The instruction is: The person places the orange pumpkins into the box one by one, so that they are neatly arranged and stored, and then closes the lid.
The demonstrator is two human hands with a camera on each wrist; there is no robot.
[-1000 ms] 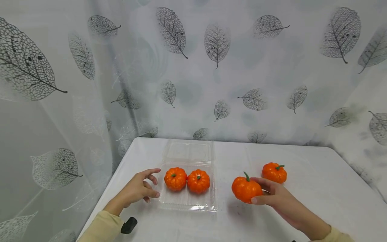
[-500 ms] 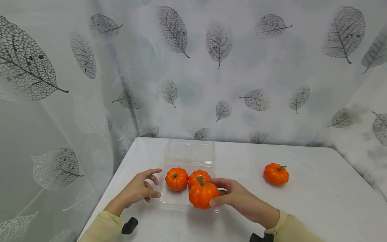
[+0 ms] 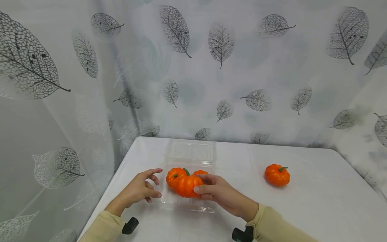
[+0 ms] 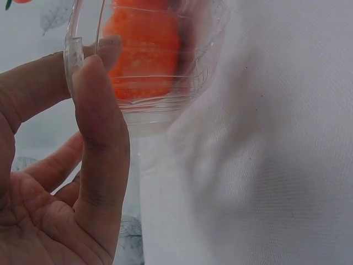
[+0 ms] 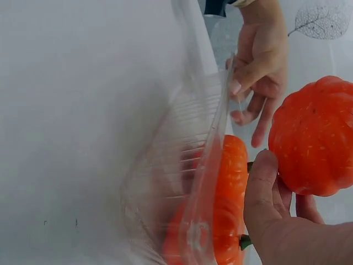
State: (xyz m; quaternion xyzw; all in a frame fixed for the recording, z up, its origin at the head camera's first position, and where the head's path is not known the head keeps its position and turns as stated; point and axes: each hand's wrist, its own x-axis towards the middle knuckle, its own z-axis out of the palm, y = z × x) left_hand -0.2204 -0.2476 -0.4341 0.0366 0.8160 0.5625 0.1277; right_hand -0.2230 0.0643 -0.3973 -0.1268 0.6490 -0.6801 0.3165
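In the head view my right hand (image 3: 225, 195) grips an orange pumpkin (image 3: 186, 187) with a green stem, thumb in front. It hangs above the clear plastic box (image 3: 170, 200), whose lid is folded back. Two more pumpkins sit inside: the left one (image 3: 171, 177) and the right one (image 3: 200, 172), both partly covered by the held one. At the box's left side my left hand (image 3: 136, 190) has thumb and forefinger spread apart; in the left wrist view its thumb (image 4: 94, 83) touches the clear rim. The right wrist view shows the held pumpkin (image 5: 314, 138) outside the box's rim plane.
Another orange pumpkin (image 3: 277, 175) lies on the right part of the white table (image 3: 302, 205). The open lid (image 3: 190, 151) extends toward the back edge. A leaf-printed curtain (image 3: 193, 74) hangs behind and to the left.
My right hand has carried the pumpkin leftward from the right side of the box to above its middle. The left hand stays at the box's left side.
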